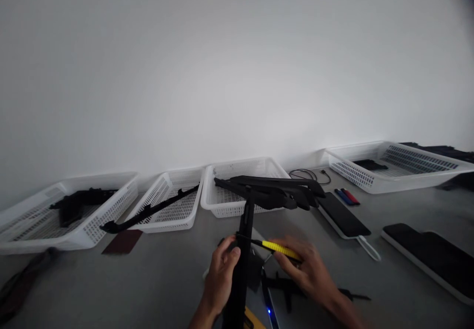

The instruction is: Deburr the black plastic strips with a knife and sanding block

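Observation:
My left hand (218, 277) is closed around a long black plastic strip (240, 260) that stands roughly upright in front of me. My right hand (309, 269) grips a yellow-and-black utility knife (277, 248), its dark narrow end reaching across to the strip beside my left fingertips. Whether the blade touches the strip, I cannot tell. Behind my hands, several long black plastic parts (274, 188) lie across a white basket (222, 209) and overhang its right side. Under my right wrist are more dark parts (285, 284) and a thin item with a blue light (269, 311).
At left stand a white basket (89, 232) with black parts and another basket (185, 223) with a black strip across it. A further white basket (370, 183) is at right. Black-topped slabs (342, 213), red and blue items (347, 197), a cable (307, 173) and a dark red sheet (122, 242) lie around.

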`<state>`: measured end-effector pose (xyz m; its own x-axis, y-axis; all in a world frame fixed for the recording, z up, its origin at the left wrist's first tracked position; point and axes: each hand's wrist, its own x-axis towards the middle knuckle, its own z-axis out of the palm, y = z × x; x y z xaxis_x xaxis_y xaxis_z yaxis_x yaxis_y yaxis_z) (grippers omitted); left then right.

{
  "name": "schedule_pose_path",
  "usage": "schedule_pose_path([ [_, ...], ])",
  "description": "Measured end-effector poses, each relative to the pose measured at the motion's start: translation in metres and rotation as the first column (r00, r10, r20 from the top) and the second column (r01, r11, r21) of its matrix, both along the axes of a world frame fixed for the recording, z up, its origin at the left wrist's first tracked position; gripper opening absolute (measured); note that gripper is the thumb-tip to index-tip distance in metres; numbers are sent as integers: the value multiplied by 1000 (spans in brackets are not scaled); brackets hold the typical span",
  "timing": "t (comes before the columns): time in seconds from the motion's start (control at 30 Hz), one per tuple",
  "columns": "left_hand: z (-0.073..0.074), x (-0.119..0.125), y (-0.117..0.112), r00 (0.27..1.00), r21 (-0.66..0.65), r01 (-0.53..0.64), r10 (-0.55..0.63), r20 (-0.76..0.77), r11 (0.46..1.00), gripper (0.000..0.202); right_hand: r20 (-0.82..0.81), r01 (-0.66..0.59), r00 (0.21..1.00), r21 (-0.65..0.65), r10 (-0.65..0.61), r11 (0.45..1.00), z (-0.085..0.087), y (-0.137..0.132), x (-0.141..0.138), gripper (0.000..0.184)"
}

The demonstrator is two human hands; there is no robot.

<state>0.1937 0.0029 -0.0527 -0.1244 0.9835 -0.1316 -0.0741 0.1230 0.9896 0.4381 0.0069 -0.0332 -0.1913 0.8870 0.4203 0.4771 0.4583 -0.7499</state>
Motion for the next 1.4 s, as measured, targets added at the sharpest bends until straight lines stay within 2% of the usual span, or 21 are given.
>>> schedule_pose_path([
  [0.2,10,-5,1,993,109,108,-112,30,988,45,2,27,1000,-30,-27,999,6,1,4,37],
  [0.37,-7,-10,1,995,98,28,-37,89,995,63,5,-30,1000,-75,30,997,9,0,7,34],
  [0.47,-14,-10,3,994,93,41,-50,97,995,69,45,-53,997,-114,58,992,5,-1,7,34],
  [0.7,0,-6,4,999,66,39,-41,25,997,74,19,13,1000,-92,-12,996,-2,4,9,38],
  [0.87,4,-5,3,996,85,73,-77,42,994,72,7,-14,1000,-97,15,995,1,3,7,39],
  [1.1,11,-6,2,995,51,75,-78,56,996,80,-12,-22,1000,-113,21,993,1,1,0,37],
  [1.2,11,-6,2,994,58,95,-97,43,994,71,-55,58,997,-89,-63,994,2,4,3,40],
  [1.33,8,-6,2,993,73,120,-119,-23,990,64,-34,18,999,-107,-21,994,5,5,5,39],
  [1.4,7,-6,2,989,93,146,-144,-29,985,65,-36,35,999,-112,-39,993,4,5,5,40],
])
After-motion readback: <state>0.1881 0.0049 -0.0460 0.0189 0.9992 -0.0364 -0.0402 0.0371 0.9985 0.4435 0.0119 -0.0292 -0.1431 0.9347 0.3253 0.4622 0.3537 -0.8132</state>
